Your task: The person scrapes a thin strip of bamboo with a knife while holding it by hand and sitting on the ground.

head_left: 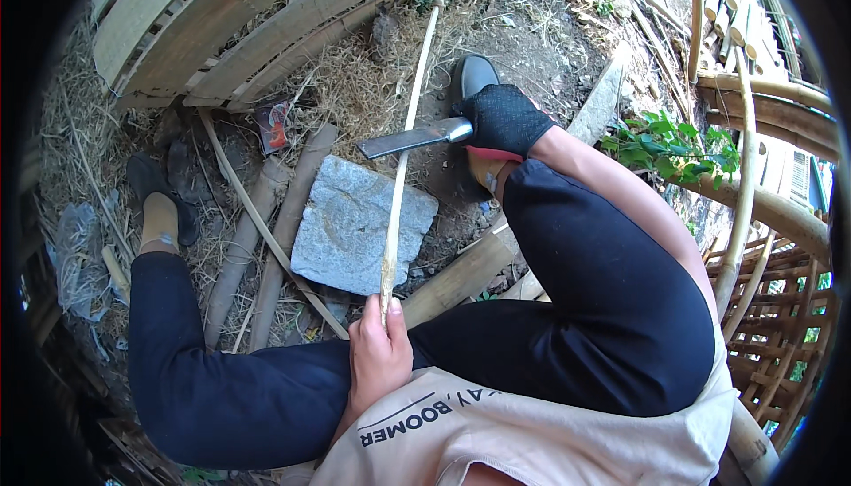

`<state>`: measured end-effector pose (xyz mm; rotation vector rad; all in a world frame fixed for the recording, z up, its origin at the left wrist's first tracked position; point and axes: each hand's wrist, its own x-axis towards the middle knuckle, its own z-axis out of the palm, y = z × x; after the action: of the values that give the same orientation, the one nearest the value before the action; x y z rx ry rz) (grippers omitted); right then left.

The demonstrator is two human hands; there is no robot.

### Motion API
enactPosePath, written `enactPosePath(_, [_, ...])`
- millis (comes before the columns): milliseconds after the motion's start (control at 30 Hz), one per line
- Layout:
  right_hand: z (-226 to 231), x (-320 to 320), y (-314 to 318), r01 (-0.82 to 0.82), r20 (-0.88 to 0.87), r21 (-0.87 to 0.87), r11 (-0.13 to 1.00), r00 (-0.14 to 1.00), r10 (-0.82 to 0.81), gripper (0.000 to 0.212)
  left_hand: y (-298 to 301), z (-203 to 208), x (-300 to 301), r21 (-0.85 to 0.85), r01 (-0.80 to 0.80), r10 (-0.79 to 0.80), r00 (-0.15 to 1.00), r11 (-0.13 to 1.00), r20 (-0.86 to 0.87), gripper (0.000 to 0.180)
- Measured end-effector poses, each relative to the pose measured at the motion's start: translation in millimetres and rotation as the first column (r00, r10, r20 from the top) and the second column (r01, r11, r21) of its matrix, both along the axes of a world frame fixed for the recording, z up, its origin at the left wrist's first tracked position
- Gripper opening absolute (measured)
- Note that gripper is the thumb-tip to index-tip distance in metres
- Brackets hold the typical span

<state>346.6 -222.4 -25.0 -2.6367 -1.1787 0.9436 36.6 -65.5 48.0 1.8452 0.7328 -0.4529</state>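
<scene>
My bare left hand is closed around the near end of a long, pale bamboo strip, close to my lap. The strip runs away from me, across a grey stone block, to the slatted bamboo at the far side. In a black glove, my right hand grips the handle of a short, broad-bladed knife. Its flat blade points left and lies across the strip, just beyond the stone's far edge. Whether the edge bites into the strip, I cannot tell.
Bamboo poles lie left of the stone, and another piece lies to its right. A slatted bamboo panel stands at the far left. Green leaves, a woven bamboo basket and stacked cut bamboo are on the right.
</scene>
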Motion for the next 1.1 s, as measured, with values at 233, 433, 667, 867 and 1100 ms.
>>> enactPosePath(233, [-10,5,3,0.001,0.170,-0.023,1.000,0.985,0.003,0.022,1,-9,-1,-0.118,-0.056,0.055,0.998,0.991,-0.009,0.031])
enactPosePath(433, [-24,23,-6,0.090,0.301,-0.026,0.996,0.950,-0.079,0.021,4,-7,-2,-0.124,-0.086,0.082,0.996,0.989,-0.035,0.032])
enactPosePath(667, [-24,86,-66,0.224,0.429,0.092,0.970,0.871,-0.241,0.023,-1,-4,-13,-0.160,-0.040,0.033,0.999,0.986,-0.043,0.031])
enactPosePath(867, [-8,43,-50,-0.066,0.282,0.072,0.995,0.959,0.043,0.027,3,-5,-6,-0.204,-0.083,0.078,0.996,0.975,-0.033,0.030])
enactPosePath(1100, [-8,10,-10,-0.054,0.111,-0.007,0.999,0.992,0.054,0.024,5,-11,-11,-0.249,-0.083,0.080,0.997,0.965,-0.023,0.031])
